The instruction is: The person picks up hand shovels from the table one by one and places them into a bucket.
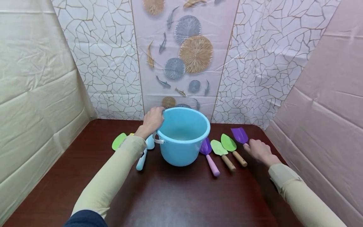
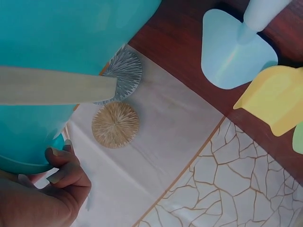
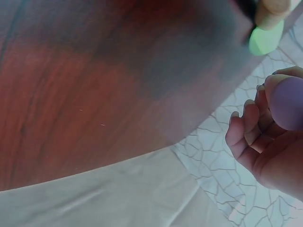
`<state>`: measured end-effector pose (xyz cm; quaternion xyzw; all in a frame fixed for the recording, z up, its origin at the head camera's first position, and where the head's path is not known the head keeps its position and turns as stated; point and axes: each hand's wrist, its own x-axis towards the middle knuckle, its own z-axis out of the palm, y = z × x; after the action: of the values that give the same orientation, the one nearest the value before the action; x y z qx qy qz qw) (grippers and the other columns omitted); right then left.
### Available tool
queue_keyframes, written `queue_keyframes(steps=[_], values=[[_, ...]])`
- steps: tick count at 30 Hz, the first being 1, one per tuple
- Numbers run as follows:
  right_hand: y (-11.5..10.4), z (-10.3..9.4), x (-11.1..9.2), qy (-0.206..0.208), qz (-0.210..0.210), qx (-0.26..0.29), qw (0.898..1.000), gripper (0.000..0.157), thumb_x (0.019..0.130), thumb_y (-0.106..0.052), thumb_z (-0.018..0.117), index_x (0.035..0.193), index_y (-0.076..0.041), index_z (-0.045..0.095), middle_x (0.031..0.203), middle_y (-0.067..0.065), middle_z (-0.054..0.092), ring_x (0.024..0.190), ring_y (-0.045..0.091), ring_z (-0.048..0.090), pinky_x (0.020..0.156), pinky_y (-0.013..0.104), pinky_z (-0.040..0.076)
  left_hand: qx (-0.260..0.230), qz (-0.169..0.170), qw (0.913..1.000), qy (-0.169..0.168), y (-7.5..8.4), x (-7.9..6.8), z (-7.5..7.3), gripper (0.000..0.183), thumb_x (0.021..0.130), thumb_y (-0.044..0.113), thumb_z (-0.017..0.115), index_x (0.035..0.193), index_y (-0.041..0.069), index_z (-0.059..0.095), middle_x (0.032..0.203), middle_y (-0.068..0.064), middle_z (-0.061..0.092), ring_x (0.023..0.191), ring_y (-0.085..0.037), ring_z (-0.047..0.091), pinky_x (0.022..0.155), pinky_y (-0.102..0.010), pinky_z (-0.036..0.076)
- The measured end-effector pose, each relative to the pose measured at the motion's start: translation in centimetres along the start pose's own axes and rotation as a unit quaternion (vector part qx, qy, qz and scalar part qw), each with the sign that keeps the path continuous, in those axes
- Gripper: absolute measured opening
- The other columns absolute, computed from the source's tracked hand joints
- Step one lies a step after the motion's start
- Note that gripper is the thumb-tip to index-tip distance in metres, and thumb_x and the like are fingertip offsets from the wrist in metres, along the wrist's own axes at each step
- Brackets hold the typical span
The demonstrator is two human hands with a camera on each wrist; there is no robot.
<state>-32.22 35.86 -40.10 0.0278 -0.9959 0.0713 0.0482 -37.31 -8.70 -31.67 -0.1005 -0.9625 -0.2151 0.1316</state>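
A light blue bucket (image 1: 180, 154) is upright near the back of the dark wooden table (image 1: 198, 198). My left hand (image 1: 154, 119) grips its rim at the left; in the left wrist view the fingers (image 2: 68, 177) curl over the edge, and the white bail handle (image 2: 57, 85) hangs against the bucket's side. At the far right, my right hand (image 1: 259, 151) holds a purple hand trowel (image 1: 240, 135) by its lilac handle (image 3: 289, 106). The blade points toward the back wall. Most of that handle is hidden by the hand in the head view.
Right of the bucket lie another purple trowel (image 1: 212, 164), a pale green trowel (image 1: 218, 147) and a brighter green one (image 1: 228, 143). Left of it are a light blue trowel (image 2: 236, 52), a yellow one (image 2: 274, 97) and a green one (image 1: 119, 142). Patterned cloth (image 1: 113, 63) hangs behind.
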Motion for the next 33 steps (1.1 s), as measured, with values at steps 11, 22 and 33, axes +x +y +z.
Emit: queue_keyframes(steps=[11,22,33], values=[[-1.1,-2.4,0.5,0.029,-0.009,-0.001,1.000,0.035,0.094,-0.033,0.048,0.069,-0.010,0.043,0.062,0.005,0.045,0.057,0.024,0.050,0.047,0.037,0.034,-0.010,-0.001,0.9999,0.012,0.1,0.0,0.0,0.036,0.098,0.010,0.042,0.129,0.006,0.059,0.121,-0.016,0.064,0.099,-0.032,0.066,0.078,-0.046,0.055],[-2.1,-4.5,0.8,0.044,-0.030,0.001,0.999,0.035,0.094,-0.034,0.049,0.068,-0.011,0.044,0.060,0.003,0.043,0.056,0.021,0.047,0.046,0.035,0.032,-0.008,-0.002,0.9998,0.018,0.2,0.1,0.3,0.035,0.098,0.011,0.042,0.127,0.007,0.061,0.119,-0.015,0.065,0.096,-0.032,0.066,0.075,-0.045,0.054],[-4.7,-7.0,1.3,0.040,-0.059,-0.003,0.997,0.035,0.096,-0.033,0.048,0.070,-0.010,0.045,0.059,0.003,0.045,0.052,0.018,0.045,0.044,0.031,0.031,0.016,-0.003,0.9995,0.026,0.5,0.1,0.3,0.032,0.097,0.009,0.044,0.123,0.009,0.063,0.111,-0.014,0.066,0.082,-0.028,0.065,0.068,-0.041,0.052]])
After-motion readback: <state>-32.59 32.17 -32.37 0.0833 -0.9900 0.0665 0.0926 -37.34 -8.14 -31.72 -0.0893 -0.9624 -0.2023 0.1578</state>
